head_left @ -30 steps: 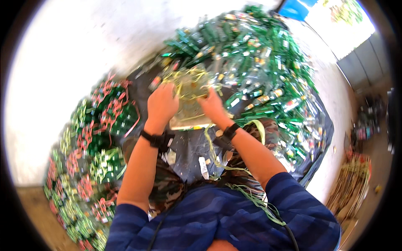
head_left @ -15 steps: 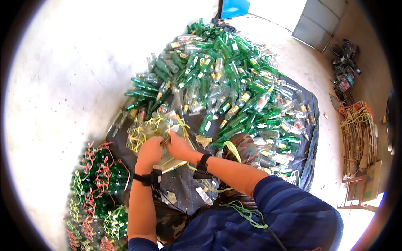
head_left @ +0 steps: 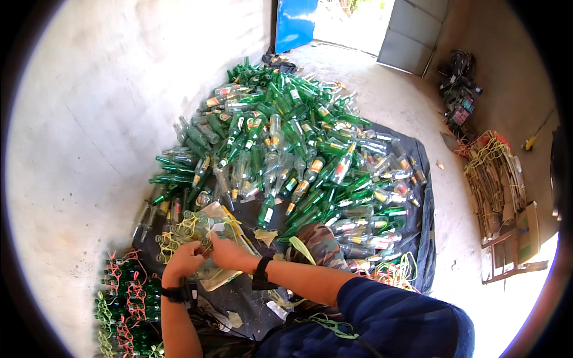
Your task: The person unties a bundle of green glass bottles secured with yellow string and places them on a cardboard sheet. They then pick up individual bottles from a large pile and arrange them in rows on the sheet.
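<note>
Several clear glass bottles stand packed together in front of me. Yellow cord is looped around their necks. At the near side of this bundle, my left hand has its fingers closed beside the bottle tops. My right hand reaches in from the right, its fingers pinched close to the left hand's fingertips. What lies between the fingertips is too small and too covered to make out. A flat piece of cardboard lies by the bundle, partly under my right wrist.
A big heap of green and clear bottles spreads beyond on a black sheet. Cord-tied green bottles stand at the near left. Loose cord lies right of my knee. Bundled cardboard leans against the right wall; a blue door is at the back.
My view has tilted up and turned, so more of the doorway shows and the scene sits lower and further left. Both hands stay together at the same bottles, fingers still closed.
</note>
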The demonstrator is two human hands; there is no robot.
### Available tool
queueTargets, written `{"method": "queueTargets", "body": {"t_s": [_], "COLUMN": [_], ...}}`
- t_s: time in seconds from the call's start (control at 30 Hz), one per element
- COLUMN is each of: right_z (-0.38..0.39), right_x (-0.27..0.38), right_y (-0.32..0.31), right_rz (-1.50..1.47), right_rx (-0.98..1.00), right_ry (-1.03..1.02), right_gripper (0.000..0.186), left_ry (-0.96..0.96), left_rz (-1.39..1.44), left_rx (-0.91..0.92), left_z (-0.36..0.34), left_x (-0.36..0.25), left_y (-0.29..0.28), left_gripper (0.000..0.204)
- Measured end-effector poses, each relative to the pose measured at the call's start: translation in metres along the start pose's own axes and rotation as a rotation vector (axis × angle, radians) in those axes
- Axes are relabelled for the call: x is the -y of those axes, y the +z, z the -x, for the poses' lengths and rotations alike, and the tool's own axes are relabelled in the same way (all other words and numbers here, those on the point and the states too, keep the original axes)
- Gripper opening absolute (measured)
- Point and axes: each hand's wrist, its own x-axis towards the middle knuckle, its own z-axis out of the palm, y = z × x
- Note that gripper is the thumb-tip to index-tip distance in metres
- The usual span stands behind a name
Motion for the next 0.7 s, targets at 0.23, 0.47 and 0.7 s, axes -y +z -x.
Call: {"method": "queueTargets", "body": {"t_s": [0.23, 0.47, 0.7], "right_z": [-0.005, 0.001, 0.001], "right_x": [0.007, 0.016, 0.009], "right_y": [-0.001, -0.009, -0.010], "right_rz": [0.040, 0.134, 0.184], "right_rx": [0.040, 0.019, -0.012], "right_ry": [-0.009, -0.045, -0.130], "right_gripper": [0.042, 0.038, 0.047], "left_ry": [-0.031, 0.325, 0.452], "left_rz": [-0.061, -0.611, -0.693], "left_rx": [0.080, -0.315, -0.425], "left_z": [-0.005, 0.011, 0.009], "left_x": [0.007, -0.018, -0.012], "left_y": [-0.007, 0.006, 0.000], "left_gripper": [0.019, 0.014, 0.014]}}
